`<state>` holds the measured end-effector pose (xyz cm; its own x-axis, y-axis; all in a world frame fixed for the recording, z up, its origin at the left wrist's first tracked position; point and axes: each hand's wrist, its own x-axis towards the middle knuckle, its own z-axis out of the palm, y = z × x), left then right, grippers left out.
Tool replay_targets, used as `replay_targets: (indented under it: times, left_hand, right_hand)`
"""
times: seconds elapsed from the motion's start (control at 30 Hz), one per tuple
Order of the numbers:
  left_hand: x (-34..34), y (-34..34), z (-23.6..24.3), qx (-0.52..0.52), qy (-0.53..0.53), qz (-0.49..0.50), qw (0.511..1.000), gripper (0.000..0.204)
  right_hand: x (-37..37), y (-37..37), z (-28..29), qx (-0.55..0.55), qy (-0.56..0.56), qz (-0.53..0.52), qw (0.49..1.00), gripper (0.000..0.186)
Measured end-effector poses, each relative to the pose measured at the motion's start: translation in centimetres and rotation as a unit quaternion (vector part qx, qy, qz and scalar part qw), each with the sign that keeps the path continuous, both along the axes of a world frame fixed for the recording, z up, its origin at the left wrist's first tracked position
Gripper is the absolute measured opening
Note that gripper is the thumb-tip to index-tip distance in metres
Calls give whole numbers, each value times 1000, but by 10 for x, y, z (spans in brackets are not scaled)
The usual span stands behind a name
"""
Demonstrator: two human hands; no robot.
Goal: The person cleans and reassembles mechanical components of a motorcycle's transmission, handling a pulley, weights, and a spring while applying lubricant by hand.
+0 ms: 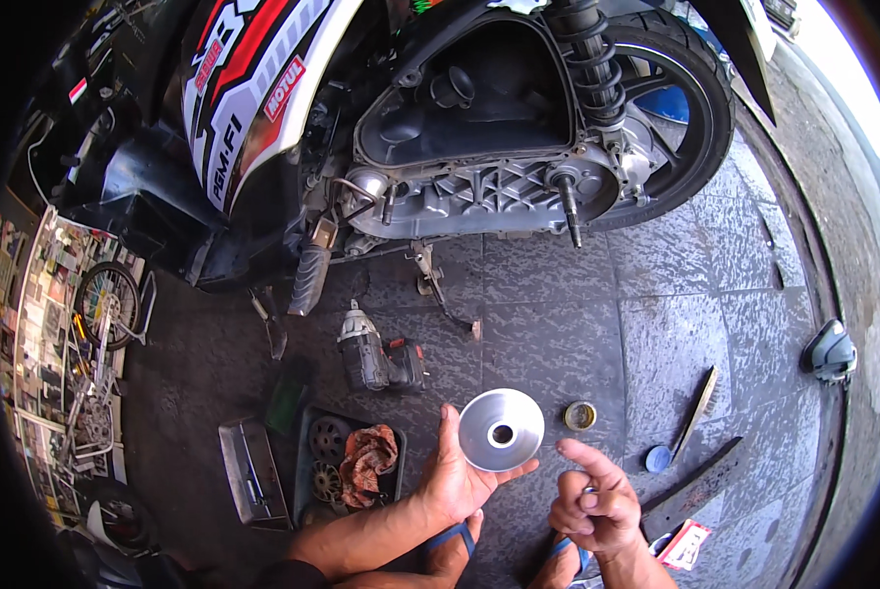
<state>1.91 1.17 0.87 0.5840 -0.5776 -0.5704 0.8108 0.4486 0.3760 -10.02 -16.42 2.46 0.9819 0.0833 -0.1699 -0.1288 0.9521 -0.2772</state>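
Note:
My left hand holds a shiny metal pulley disc with a round hole at its centre. The thumb lies along the disc's left edge and the fingers are beneath it. Just right of the disc is my right hand, its index finger stretched toward the disc without touching it. Its other fingers curl in, and a small glint shows between them; whether it is a ring or a held part I cannot make out. A small round tin of yellowish-brown stuff stands on the floor between and beyond my hands.
A scooter's open transmission case with bare shafts fills the far side. A cordless impact wrench lies before it. At left are a tray with a rag and a metal box. A blue lid and brush lie right.

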Motion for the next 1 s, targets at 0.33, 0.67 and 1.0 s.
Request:
replay_targets:
  times: [0.33, 0.67, 1.0]
  left_hand:
    - [-24, 0, -16, 268, -157, -14, 950, 63]
    - [-38, 5, 11, 396, -456, 30, 797, 46]
    - [-13, 29, 31, 452, -497, -1, 741, 50]
  right_hand:
    - [9, 27, -11, -240, 92, 71, 964, 66]
    - [-1, 55, 24, 49, 106, 72, 991, 83]
    - [17, 66, 46, -757, -50, 107, 642, 65]
